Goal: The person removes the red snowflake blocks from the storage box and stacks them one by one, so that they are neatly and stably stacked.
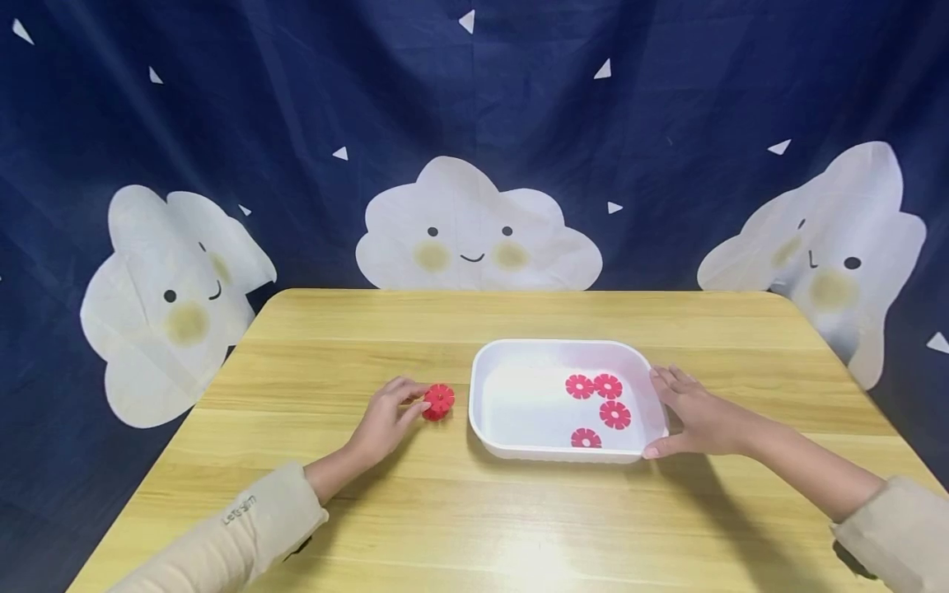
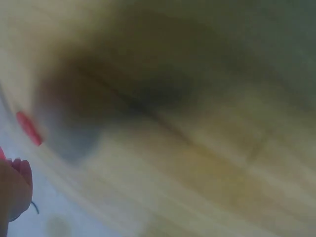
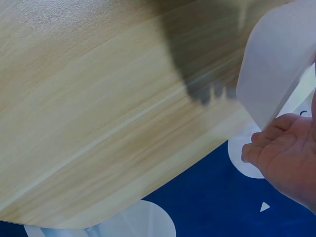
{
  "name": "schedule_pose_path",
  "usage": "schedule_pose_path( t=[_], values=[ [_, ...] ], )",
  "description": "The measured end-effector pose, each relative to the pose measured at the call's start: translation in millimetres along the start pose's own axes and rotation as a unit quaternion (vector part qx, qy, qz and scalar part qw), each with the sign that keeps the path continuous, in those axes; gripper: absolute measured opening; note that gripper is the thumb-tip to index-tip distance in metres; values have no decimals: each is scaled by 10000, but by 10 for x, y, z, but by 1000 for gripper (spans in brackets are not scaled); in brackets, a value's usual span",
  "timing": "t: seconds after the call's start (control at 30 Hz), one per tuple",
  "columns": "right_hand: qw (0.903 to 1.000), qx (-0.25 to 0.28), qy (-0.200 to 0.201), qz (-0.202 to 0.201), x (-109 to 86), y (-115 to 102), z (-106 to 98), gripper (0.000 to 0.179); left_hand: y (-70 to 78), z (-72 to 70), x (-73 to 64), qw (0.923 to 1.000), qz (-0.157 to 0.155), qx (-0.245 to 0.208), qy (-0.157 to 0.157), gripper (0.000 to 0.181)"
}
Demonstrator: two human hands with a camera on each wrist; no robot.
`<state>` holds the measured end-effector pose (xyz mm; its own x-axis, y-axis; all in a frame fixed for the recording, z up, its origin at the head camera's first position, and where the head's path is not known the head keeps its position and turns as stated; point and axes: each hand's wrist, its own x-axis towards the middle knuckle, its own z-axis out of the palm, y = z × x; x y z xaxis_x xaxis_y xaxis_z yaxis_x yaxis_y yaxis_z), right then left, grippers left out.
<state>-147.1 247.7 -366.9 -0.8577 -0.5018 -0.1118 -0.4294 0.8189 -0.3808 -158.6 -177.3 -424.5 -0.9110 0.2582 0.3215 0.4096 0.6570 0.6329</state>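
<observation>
My left hand pinches a red flower-shaped plastic disc between thumb and fingers, just left of a white tray. A second red layer shows under the disc's front edge. In the left wrist view, only part of the left hand appears at the lower left edge, near a red piece. At the tray's right end my right hand rests against the wall, thumb by the front corner and fingers extended along the side. The right wrist view shows that hand beside the tray's outer wall.
Inside the tray, several red flower discs lie toward the right. The tray stands on a wooden table with rounded far corners. A dark blue curtain with white clouds hangs right behind the table.
</observation>
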Motion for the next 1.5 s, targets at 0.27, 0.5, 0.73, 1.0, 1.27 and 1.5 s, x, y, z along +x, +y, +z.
schedule_pose_path(
  t=[0.27, 0.5, 0.73, 1.0, 1.27, 1.5],
  values=[
    [9999, 66, -85, 120, 6, -11, 4, 116, -89, 42, -86, 9982, -547, 255, -21, 19],
    [9999, 25, -92, 142, 7, -8, 10, 116, -153, 105, -88, 9975, -602, 366, 68, 19],
    [9999, -14, -82, 150, 7, -10, 10, 117, -181, 141, -81, 9966, -619, 495, 208, 18],
    [9999, -11, -56, 129, -2, -16, 3, 116, -179, 148, -71, 9963, -640, 525, 247, 18],
    [9998, 20, -79, 158, -3, -19, -3, 116, -183, 159, -70, 9968, -601, 446, 263, 18],
    [9999, 0, -75, 153, -3, -14, -5, 117, -174, 165, -63, 9971, -646, 325, 239, 17]
  ],
)
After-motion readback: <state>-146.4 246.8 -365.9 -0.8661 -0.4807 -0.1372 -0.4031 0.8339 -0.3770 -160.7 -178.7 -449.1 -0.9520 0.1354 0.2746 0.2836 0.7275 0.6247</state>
